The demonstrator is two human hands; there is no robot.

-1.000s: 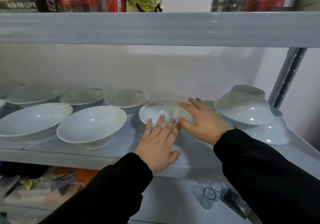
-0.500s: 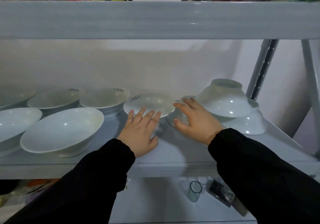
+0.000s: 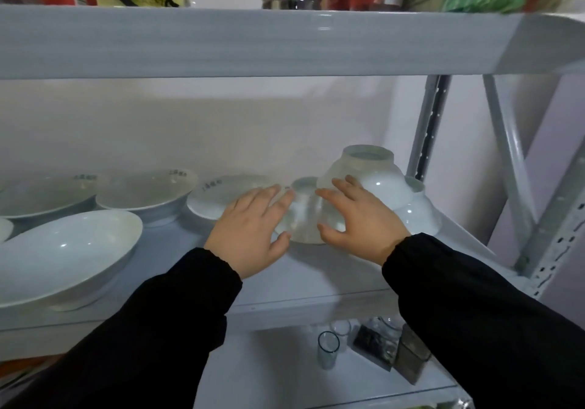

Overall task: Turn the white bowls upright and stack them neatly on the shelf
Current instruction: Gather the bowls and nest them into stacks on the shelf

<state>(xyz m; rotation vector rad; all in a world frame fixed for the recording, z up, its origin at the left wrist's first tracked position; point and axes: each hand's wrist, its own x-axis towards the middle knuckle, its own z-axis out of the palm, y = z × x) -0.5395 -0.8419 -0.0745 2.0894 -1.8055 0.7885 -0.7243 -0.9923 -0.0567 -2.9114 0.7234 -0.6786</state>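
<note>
White bowl (image 3: pixel 305 218) upside down mid-shelf, flanked by both hands.

It stands foot ring up on the shelf (image 3: pixel 316 269), set back from the front edge with a bare strip of board before it. The left hand (image 3: pixel 250 234) and right hand (image 3: pixel 361 223) lie against its two sides, fingers spread and nearly straight, thumbs low by the rim. Just beside it on the left sits an upright bowl (image 3: pixel 221 193); close behind on the right rises an upside-down pair (image 3: pixel 380 183), near the corner post (image 3: pixel 427 130). The upper shelf (image 3: pixel 253 41) hangs well above.
</note>
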